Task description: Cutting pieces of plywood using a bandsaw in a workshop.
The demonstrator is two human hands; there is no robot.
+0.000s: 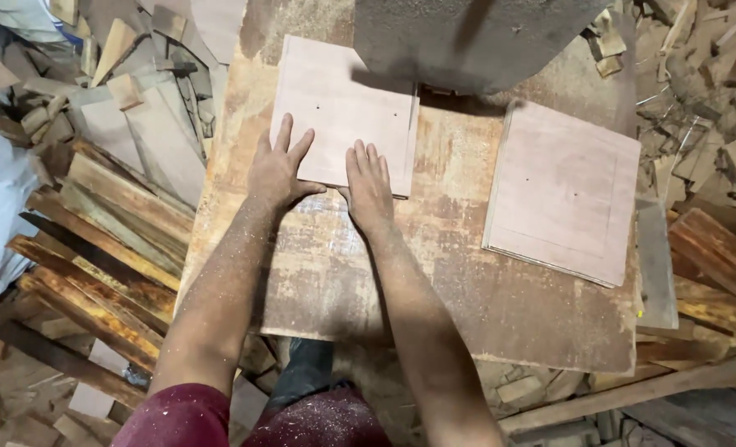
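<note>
Both hands press flat, fingers spread, on a thin plywood square (343, 108) at twelve o'clock on the sawdust-covered tabletop (434, 281): left hand (277, 170), right hand (369, 189). A plywood stack (562, 190) lies at two o'clock. The panel seems to be fed toward the machine housing (467, 37); steady, even pressure looks needed.

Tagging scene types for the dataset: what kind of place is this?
Most likely a woodworking shop, at a saw table. Both hands, left hand and right hand, press flat on a thin plywood panel on a sawdust-covered machine table; a stack of like panels lies beside it, and offcuts lie piled around.
</note>
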